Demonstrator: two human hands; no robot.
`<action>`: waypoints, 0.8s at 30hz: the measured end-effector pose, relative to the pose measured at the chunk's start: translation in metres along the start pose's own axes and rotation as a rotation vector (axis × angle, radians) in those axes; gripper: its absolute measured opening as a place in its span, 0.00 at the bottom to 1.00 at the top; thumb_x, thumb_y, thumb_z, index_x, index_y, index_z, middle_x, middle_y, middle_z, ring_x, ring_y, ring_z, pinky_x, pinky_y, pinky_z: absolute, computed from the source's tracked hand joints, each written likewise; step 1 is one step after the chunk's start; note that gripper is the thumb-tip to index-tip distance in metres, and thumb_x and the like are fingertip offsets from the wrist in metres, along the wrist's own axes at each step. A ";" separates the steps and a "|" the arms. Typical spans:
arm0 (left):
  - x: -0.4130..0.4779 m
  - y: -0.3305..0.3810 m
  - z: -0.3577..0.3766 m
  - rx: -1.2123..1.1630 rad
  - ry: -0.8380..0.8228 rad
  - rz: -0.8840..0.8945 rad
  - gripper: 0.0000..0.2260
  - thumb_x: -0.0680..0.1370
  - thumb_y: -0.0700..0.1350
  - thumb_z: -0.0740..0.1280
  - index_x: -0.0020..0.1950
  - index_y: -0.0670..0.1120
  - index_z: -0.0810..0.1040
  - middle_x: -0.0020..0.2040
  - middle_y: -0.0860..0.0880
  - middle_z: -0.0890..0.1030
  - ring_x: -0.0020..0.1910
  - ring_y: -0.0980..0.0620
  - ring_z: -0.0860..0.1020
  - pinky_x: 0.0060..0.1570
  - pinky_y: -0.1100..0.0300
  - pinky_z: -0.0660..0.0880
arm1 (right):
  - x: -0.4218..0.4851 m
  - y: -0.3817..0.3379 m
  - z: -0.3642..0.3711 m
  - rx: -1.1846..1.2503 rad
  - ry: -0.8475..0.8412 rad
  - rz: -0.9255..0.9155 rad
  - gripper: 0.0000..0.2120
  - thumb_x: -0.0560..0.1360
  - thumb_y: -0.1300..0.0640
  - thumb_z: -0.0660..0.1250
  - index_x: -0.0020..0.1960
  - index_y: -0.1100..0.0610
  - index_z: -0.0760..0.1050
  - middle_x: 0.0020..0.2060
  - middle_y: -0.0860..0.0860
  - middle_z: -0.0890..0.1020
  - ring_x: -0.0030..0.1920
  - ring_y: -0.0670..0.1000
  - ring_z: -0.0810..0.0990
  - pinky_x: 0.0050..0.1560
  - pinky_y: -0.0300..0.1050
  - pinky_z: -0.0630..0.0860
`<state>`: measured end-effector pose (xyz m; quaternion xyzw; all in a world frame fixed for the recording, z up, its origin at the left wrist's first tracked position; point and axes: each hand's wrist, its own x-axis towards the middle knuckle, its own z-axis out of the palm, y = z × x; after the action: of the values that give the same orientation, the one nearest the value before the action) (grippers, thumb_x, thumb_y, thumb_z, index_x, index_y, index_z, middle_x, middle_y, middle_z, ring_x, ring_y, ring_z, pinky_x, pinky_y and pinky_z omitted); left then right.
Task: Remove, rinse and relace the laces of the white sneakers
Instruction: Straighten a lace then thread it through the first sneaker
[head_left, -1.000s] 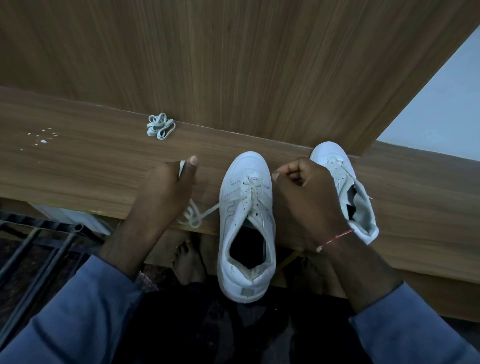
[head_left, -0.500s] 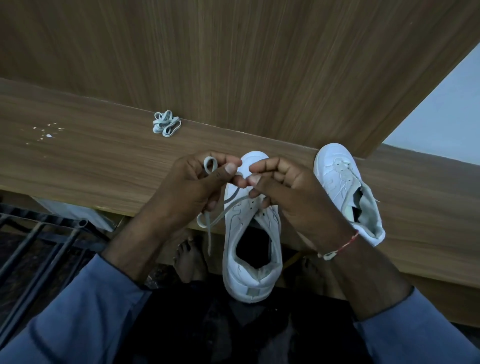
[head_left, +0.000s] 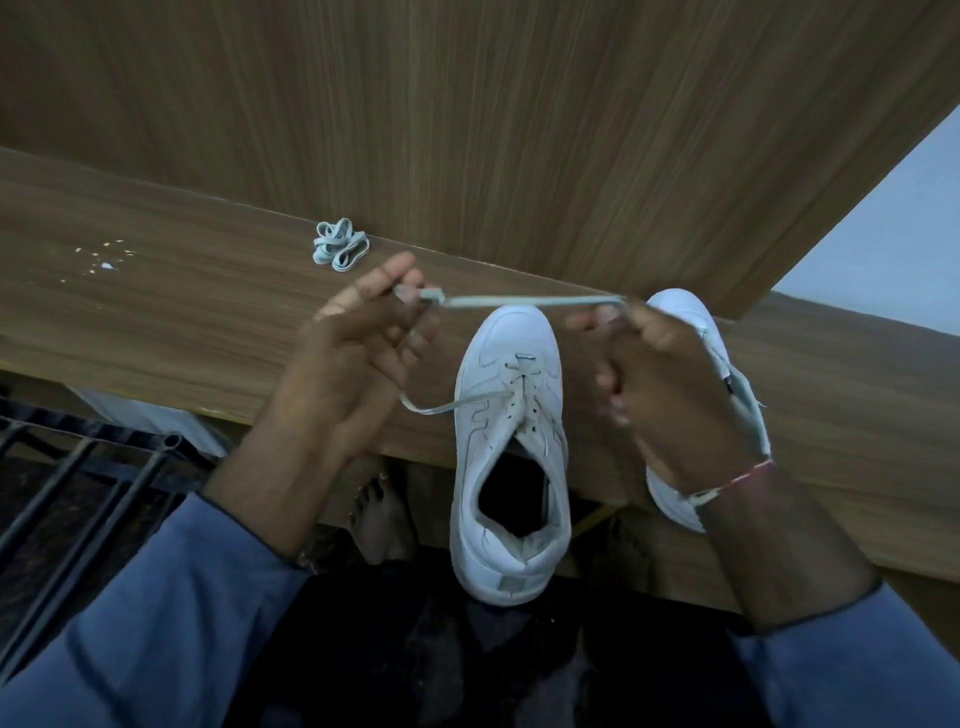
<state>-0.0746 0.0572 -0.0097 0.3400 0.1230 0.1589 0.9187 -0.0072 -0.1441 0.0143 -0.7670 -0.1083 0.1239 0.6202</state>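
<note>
**Hands just pulled apart, lace now stretched tight**

Half a second ago both hands were bunched together over the toe. Now the left hand (head_left: 363, 343) and right hand (head_left: 670, 384) have spread sideways, each pinching the lace (head_left: 530, 300) between thumb and fingertips. It runs taut above the toe of the middle sneaker (head_left: 511, 519), and a slack strand drops from the left hand into the far eyelets.

Looks like it's being straightened before threading, so relacing has barely started. The other sneaker (head_left: 675, 306) sits right, half hidden. The spare lace (head_left: 340, 249) is bundled far back on the wooden ledge (head_left: 156, 312).
</note>
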 end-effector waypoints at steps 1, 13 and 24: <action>0.003 0.005 -0.006 -0.051 0.041 0.006 0.17 0.70 0.34 0.66 0.58 0.42 0.77 0.45 0.50 0.80 0.43 0.56 0.80 0.50 0.61 0.78 | 0.005 -0.001 -0.010 0.075 0.098 0.024 0.15 0.83 0.53 0.56 0.43 0.53 0.78 0.23 0.47 0.66 0.20 0.43 0.62 0.20 0.34 0.58; 0.010 -0.012 -0.020 1.003 0.073 0.171 0.28 0.77 0.40 0.69 0.75 0.47 0.62 0.51 0.50 0.79 0.44 0.61 0.81 0.43 0.69 0.76 | 0.013 0.013 -0.014 0.086 0.152 0.405 0.11 0.75 0.54 0.54 0.34 0.53 0.65 0.22 0.48 0.63 0.19 0.46 0.58 0.20 0.33 0.54; 0.006 -0.021 -0.023 1.569 0.229 0.304 0.08 0.75 0.44 0.67 0.54 0.48 0.80 0.31 0.54 0.76 0.31 0.57 0.75 0.32 0.62 0.69 | 0.008 0.025 -0.008 -0.233 -0.043 0.113 0.12 0.82 0.63 0.57 0.55 0.56 0.80 0.37 0.50 0.78 0.33 0.47 0.74 0.30 0.39 0.74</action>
<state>-0.0723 0.0577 -0.0414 0.8805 0.2444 0.1833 0.3624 0.0033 -0.1543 -0.0095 -0.8358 -0.0919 0.1614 0.5166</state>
